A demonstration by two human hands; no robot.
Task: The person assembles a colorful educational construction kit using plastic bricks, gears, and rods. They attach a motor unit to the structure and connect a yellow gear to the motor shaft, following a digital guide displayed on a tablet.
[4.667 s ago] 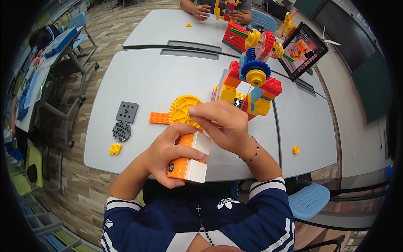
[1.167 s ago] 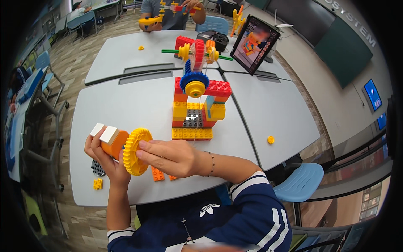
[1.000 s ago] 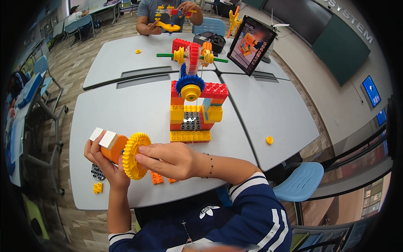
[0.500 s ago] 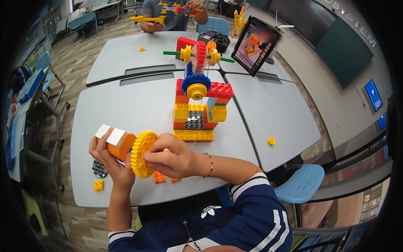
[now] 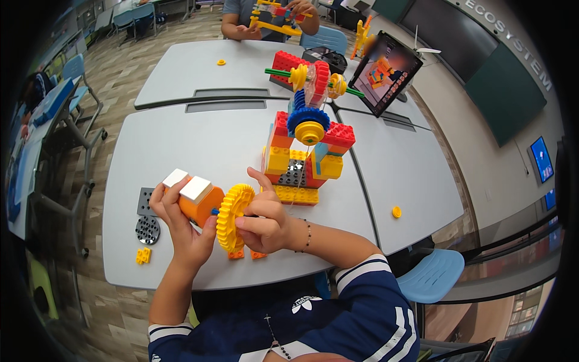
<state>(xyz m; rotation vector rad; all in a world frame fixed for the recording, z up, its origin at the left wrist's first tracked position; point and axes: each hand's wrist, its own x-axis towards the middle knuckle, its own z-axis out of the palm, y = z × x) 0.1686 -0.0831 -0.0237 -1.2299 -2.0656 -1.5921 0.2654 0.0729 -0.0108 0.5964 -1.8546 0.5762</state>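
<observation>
My left hand (image 5: 188, 232) is wrapped round an orange block (image 5: 204, 206) that carries two white pieces (image 5: 196, 189) on top. From the block's side a short blue axle (image 5: 215, 212) runs to a big yellow gear (image 5: 234, 220). My right hand (image 5: 265, 222) pinches at the far face of this gear, its index finger lifted; the exact grip at the hub is hidden. Just beyond stands a toy-brick frame (image 5: 297, 194) of yellow, red and orange bricks, bearing a blue gear (image 5: 307, 120), a red gear wheel (image 5: 319, 81) and a string.
Left of my hands lie a dark round studded plate (image 5: 148, 230), a grey square plate (image 5: 146, 201) and a yellow brick (image 5: 143, 256). Orange bricks (image 5: 258, 254) sit below my right hand. A tablet (image 5: 386, 72) stands far right. Across the table, another person (image 5: 265, 24) handles a brick model.
My view has shifted, so the scene sits differently. My right index finger has risen off the gear. Both hands still hold the orange block and gear together.
</observation>
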